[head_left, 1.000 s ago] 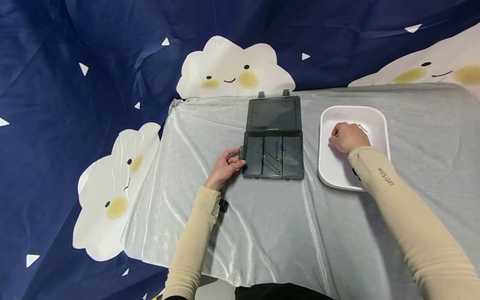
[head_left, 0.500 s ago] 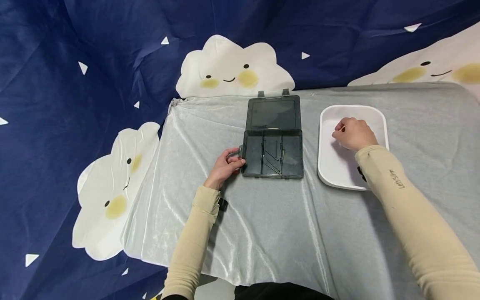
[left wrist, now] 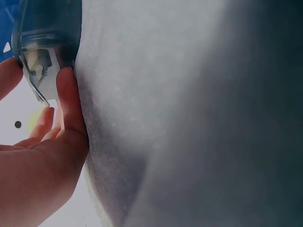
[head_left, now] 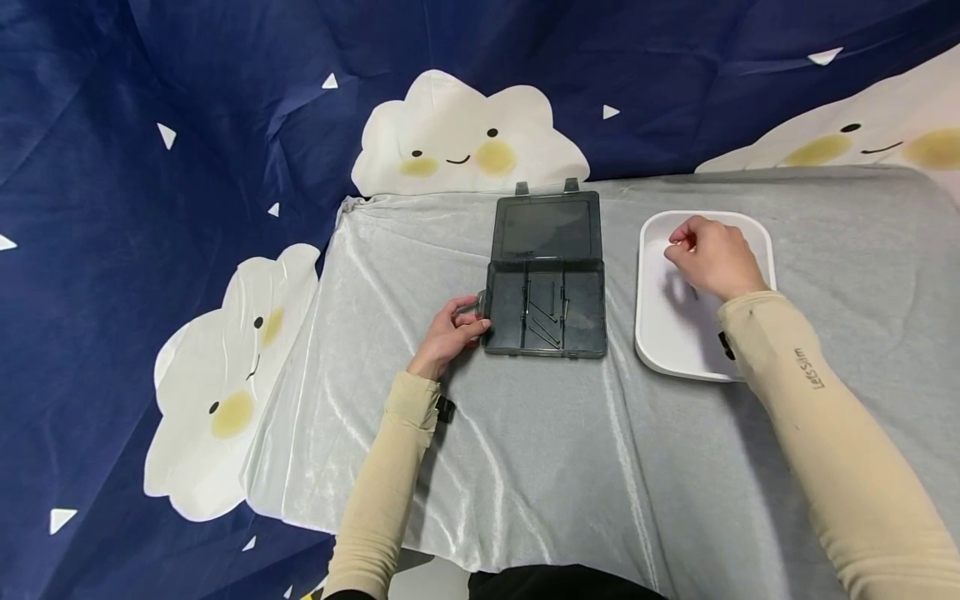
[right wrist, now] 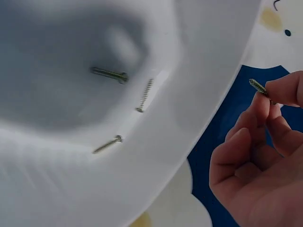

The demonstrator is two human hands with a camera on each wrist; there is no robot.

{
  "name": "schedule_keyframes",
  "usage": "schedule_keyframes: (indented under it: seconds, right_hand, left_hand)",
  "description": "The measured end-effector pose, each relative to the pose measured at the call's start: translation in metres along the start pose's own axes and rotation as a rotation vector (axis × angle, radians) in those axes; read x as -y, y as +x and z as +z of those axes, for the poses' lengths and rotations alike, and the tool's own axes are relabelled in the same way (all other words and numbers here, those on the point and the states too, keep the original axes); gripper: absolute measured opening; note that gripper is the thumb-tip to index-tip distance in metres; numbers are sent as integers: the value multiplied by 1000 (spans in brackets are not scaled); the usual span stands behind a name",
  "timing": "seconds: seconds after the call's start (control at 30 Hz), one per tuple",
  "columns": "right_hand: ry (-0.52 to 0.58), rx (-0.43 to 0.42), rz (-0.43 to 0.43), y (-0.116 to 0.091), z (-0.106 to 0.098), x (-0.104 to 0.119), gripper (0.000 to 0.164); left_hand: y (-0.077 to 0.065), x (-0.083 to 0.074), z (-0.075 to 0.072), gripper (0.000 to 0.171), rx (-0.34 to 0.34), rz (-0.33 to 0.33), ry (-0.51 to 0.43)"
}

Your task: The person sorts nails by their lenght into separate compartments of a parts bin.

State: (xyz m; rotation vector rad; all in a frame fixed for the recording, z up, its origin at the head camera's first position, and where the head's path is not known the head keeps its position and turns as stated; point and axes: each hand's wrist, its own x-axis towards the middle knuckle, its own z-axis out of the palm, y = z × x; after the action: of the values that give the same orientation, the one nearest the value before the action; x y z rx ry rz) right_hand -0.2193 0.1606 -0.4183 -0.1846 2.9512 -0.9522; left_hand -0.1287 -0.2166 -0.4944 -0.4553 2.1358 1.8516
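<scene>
A dark see-through compartment box lies on the cloth with its lid folded back. Several long thin screws lie in its middle part. My left hand grips the box's left side, thumb at the near corner; in the left wrist view its fingers sit around a clear loop there. Over the white tray, my right hand pinches a small screw between thumb and forefinger. Three more screws, one of them a tray screw by the wall, show in the right wrist view.
Grey velvety cloth covers the table beneath box and tray. Behind it hangs a dark blue curtain with smiling clouds. A strip of cloth separates the box from the tray on its right.
My right hand has risen from the tray floor and shifted slightly right and away, with a screw now in its fingertips. The left hand and box stay put.
</scene>
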Motion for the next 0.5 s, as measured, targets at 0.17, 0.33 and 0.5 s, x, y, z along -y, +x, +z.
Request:
schedule_keyframes:
  seconds: [0.17, 0.33, 0.5]
  right_hand:
    - [15, -32, -36, -3, -4, 10, 25]
    - [37, -76, -84, -7, -6, 21, 24]
    - [60, -104, -75, -10, -7, 30, 23]
  left_hand:
    - [0, 1, 0, 57, -1, 4, 5]
    - [0, 2, 0, 57, 0, 6, -14]
    - [1, 3, 0, 58, -3, 5, -21]
